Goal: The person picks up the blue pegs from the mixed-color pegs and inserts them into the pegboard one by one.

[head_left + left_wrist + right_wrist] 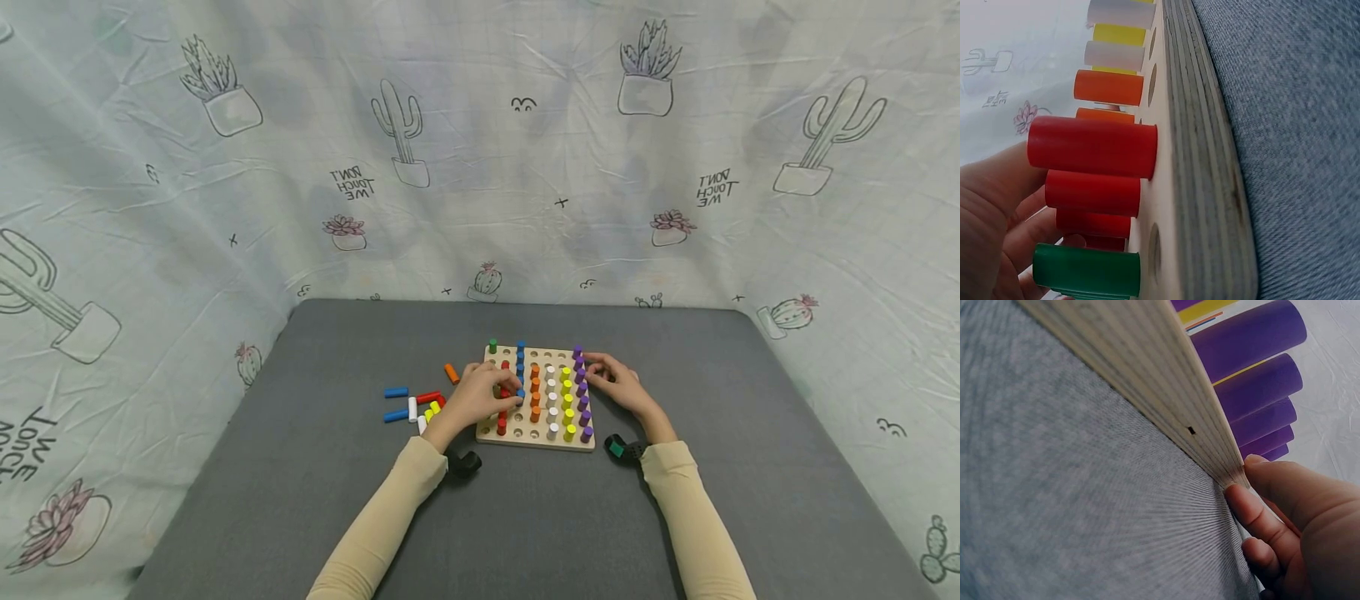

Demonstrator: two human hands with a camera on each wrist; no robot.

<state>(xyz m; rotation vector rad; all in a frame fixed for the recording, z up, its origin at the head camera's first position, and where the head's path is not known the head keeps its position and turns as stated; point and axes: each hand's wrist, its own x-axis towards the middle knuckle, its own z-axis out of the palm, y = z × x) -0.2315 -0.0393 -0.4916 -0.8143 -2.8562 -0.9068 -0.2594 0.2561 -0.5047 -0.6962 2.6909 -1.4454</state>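
Observation:
A wooden pegboard (540, 443) lies on the table, with rows of coloured pegs standing in its holes. Between thumb and index finger, my left hand (478, 396) pinches a blue peg (521, 396) in the blue row. In the left wrist view, red pegs (1091, 148) and a green peg (1085, 272) stand in front of the left fingers and hide part of them. On the other side, my right hand (619, 388) holds the board's right edge beside the purple pegs (584, 403). Its thumb (1272, 478) meets the top edge, and a fingertip touches the side below.
Loose pegs lie left of the board: an orange peg (451, 373), two blue pegs (396, 392), and several red, white and yellow ones near the left wrist. Black wrist devices (467, 464) sit below both hands. A patterned curtain (480, 167) surrounds the grey table (337, 492).

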